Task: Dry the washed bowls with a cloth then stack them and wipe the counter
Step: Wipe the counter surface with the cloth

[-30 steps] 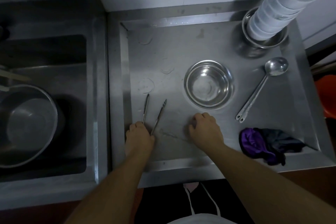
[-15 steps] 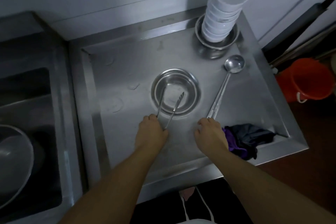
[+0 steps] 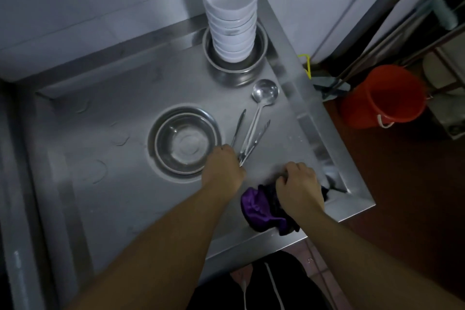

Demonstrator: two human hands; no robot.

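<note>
Head view: cloth (image 3: 261,211) at the worktop's (image 3: 120,113) near right corner is gripped under curled right hand (image 3: 298,187) fingers; tongs (image 3: 247,139) are pinched by the left hand (image 3: 222,168), steel bowl (image 3: 185,141) just left.

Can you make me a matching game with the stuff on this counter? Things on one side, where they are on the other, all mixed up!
Things:
1. white bowls
2. ladle
3. cloth
4. tongs

Places:
A. under the right hand
B. held by the left hand
C. stacked in a metal bowl by the wall
D. lying between the tongs' arms

Pairs: 1-C, 2-D, 3-A, 4-B
</note>
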